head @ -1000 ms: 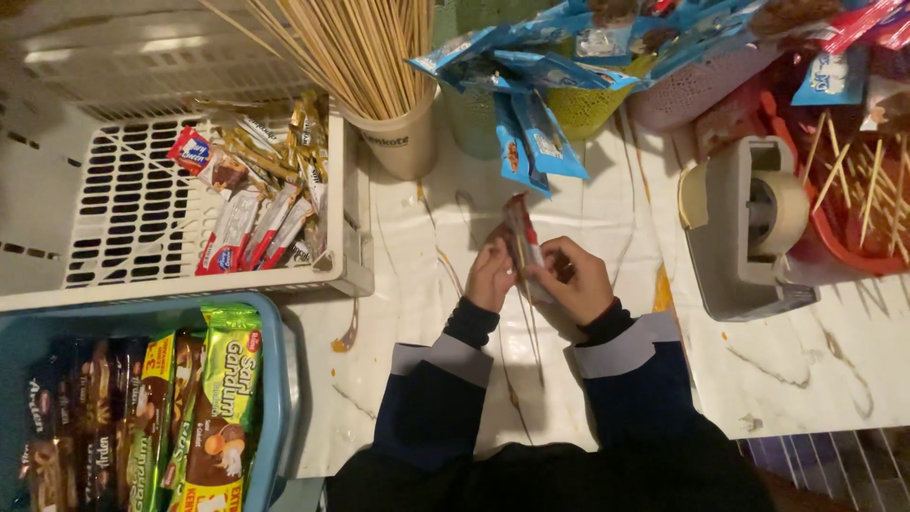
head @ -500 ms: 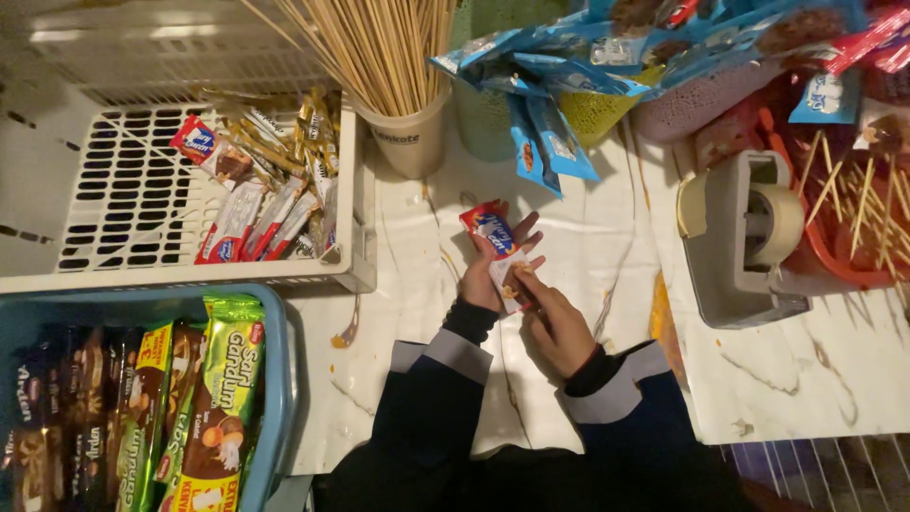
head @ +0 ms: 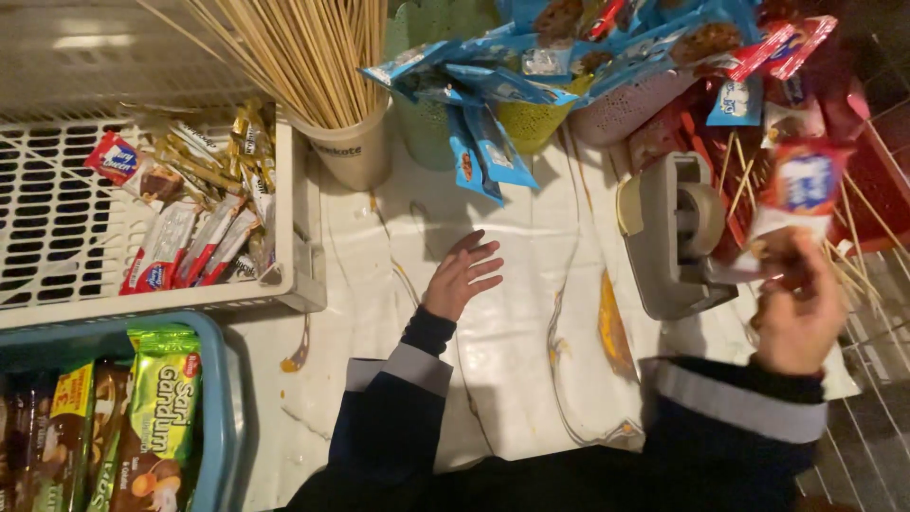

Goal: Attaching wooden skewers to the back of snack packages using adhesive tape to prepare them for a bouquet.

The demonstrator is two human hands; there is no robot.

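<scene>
Right hand (head: 794, 318) raised at the right edge, blurred, fingers closed around the lower end of a red and blue snack packet (head: 798, 190); packet held upright in the air, in front of the red basket (head: 877, 204) of loose skewers, just right of the grey tape dispenser (head: 675, 237). Left hand (head: 462, 275) empty, fingers spread and loose, palm down over the white covered counter (head: 493, 360); whether touching the surface or just above it, cannot tell. Dark sleeves with pale grey cuffs on both arms. Beyond the left hand, a beige cup (head: 353, 142) crammed with bamboo skewers (head: 303, 52); beside it, blue snack packets (head: 493, 95) fanned out on sticks from green and pink pots. At the left, a white slatted crate (head: 303, 237) holding small red and white wrapped sweets; nearer, at the bottom left corner, a blue tub (head: 223, 417) filled with green and brown biscuit packs. Orange-brown stains on the counter between crate and left sleeve.
</scene>
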